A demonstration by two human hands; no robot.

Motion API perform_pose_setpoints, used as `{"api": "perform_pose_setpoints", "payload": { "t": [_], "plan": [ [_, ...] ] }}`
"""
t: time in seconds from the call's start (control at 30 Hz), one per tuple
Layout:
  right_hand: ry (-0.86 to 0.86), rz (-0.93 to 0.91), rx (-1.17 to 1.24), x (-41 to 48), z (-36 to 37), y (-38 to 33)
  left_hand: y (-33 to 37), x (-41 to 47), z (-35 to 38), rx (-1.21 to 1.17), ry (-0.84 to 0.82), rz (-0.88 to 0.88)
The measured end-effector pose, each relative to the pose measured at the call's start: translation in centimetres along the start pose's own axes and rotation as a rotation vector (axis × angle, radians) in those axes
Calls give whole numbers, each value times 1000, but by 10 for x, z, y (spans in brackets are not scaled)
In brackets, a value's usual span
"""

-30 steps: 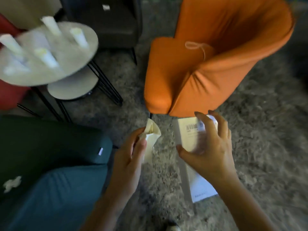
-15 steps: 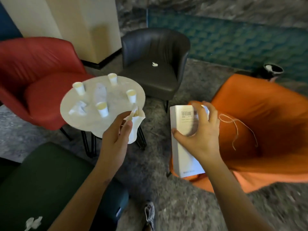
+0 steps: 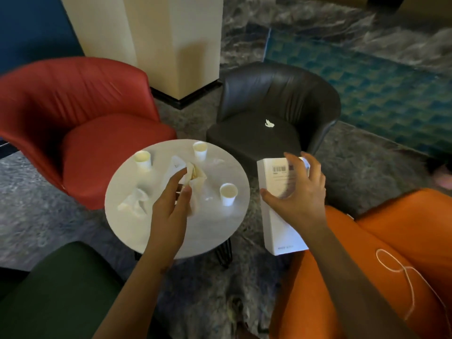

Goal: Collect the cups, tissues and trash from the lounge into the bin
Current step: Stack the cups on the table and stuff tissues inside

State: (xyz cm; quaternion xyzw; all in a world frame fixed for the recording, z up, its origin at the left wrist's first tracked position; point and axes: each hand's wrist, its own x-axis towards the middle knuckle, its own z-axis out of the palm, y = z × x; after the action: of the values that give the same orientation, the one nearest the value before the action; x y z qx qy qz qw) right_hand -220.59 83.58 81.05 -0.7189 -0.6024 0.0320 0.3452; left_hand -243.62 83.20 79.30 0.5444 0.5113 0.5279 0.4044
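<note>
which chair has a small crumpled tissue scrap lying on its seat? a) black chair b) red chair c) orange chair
a: the tissue scrap lies on the seat of the black chair, beyond the round table.

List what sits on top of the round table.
Three paper cups, a crumpled tissue and a flat wrapper. The left hand, holding another tissue, covers the middle of the table; anything beneath is hidden.

Three white paper cups (image 3: 228,194) stand upright near a crumpled tissue (image 3: 133,202) on the table (image 3: 208,236).
</note>
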Motion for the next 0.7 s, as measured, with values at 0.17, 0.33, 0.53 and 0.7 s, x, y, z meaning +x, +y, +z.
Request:
{"api": "perform_pose_setpoints", "payload": {
  "t": [0.17,0.33,0.53,0.7],
  "plan": [
    [-73,-37,-11,101,75,25,-38,89,23,69,86,-48],
    [-225,-51,-29,197,186,76,-118,175,78,40,175,-209],
    [-458,-33,-87,241,312,148,-220,218,120,99,226,-386],
    [-562,-38,-51,226,375,173,-273,221,133,145,280,-465]
  ]
}}
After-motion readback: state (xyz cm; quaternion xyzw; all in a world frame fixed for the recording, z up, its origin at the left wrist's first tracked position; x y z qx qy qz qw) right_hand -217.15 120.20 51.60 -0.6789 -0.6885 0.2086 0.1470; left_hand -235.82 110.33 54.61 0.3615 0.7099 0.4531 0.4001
